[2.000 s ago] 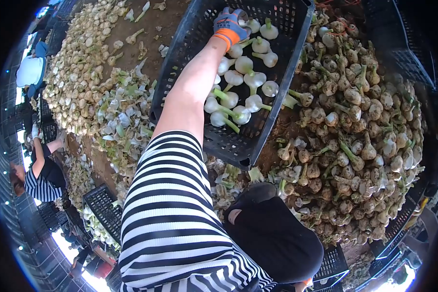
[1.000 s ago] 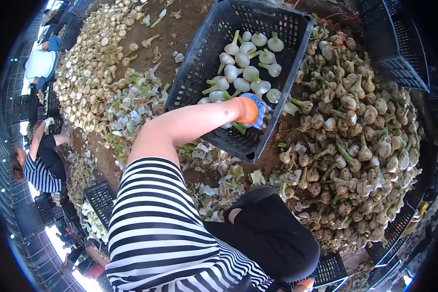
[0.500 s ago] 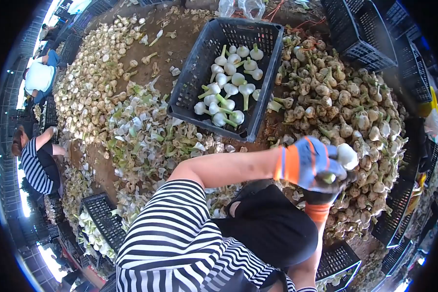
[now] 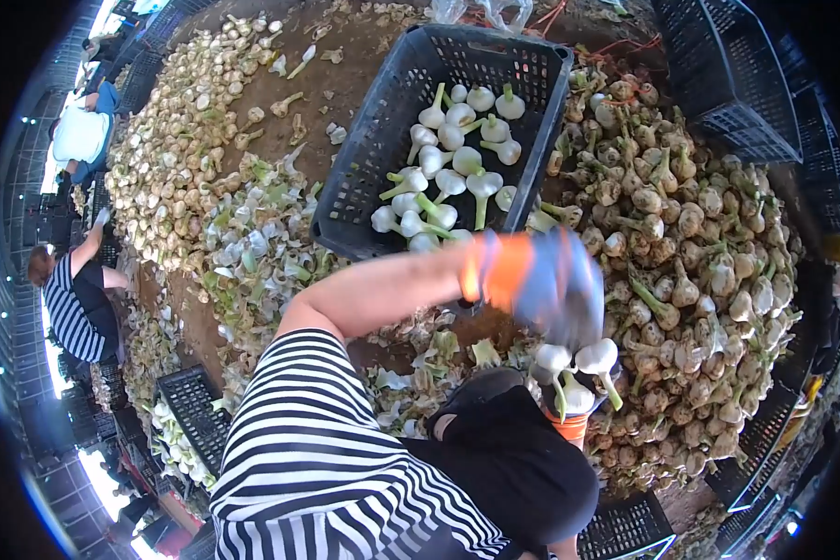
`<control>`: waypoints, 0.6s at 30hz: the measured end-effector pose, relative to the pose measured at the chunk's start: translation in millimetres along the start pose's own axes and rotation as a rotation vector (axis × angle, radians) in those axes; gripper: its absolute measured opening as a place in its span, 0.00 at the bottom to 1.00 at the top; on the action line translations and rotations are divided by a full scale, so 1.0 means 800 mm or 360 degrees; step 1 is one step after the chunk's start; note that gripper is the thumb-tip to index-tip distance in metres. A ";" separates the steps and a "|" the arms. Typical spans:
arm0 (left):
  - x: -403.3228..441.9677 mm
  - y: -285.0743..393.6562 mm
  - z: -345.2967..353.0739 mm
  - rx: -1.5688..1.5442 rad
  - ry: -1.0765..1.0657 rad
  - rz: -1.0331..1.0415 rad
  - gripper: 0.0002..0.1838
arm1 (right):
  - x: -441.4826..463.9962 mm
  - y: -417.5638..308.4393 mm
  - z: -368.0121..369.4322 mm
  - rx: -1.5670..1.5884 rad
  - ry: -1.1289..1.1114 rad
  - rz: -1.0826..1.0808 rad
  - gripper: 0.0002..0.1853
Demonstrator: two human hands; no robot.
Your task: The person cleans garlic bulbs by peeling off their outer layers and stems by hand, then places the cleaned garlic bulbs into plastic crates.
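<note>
My left hand (image 4: 565, 289), in a blue-grey glove with an orange cuff, is smeared by motion between the crate and the dirty bulbs; its fingers and anything in them cannot be made out. Just below it, my right hand (image 4: 577, 409), gloved with an orange cuff, is mostly hidden behind a cluster of clean white garlic bulbs (image 4: 595, 357) with green stems that it holds beside my knee. Several clean bulbs (image 4: 483, 185) lie in the black plastic crate (image 4: 353, 177). The pile of dirty, untrimmed garlic (image 4: 686, 289) is at the right.
Peelings (image 4: 261, 233) cover the ground left of the crate, with a pale garlic heap (image 4: 173, 159) beyond. Empty crates (image 4: 733, 84) stand at upper right; smaller crates (image 4: 196, 415) are at lower left and lower right. Two people (image 4: 79, 303) work at the far left.
My left hand has gone from the crate to beside my right hand, then slightly up and left. My right hand has come into clearer view with white bulbs.
</note>
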State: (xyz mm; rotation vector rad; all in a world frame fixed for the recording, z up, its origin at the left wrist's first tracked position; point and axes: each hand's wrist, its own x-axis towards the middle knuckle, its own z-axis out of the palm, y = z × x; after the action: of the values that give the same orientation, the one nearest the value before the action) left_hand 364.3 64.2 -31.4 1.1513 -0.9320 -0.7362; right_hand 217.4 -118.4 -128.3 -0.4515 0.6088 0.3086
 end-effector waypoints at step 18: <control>-0.110 -0.153 -0.363 0.2224 0.1817 -0.1552 0.27 | -0.072 -0.056 -0.072 -0.0228 0.0617 -0.0070 0.24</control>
State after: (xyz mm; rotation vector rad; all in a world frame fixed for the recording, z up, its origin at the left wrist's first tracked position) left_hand 583.4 231.5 -207.3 2.8817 0.3649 0.1180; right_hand 163.1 -193.2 -121.1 -0.6697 0.9570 0.2240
